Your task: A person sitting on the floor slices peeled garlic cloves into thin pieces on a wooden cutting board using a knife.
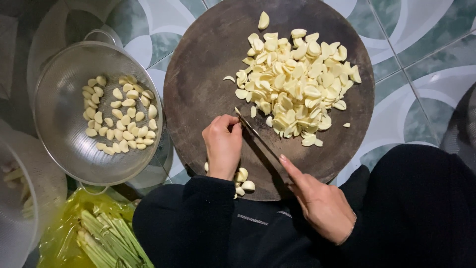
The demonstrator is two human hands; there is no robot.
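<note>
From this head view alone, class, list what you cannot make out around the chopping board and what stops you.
- What the left hand pins on the board: curled fingers cover it.
- Knife handle: hidden in the right hand.
- Number of whole cloves at the near rim: the left wrist hides part.
- Contents of the bowl at left: blurred and cut by the frame edge.

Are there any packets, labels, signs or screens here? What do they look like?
No labels, signs or screens show.
Yellow plastic bag: bottom left, below the metal colander, crinkly and see-through, holding pale green stalks.
</note>
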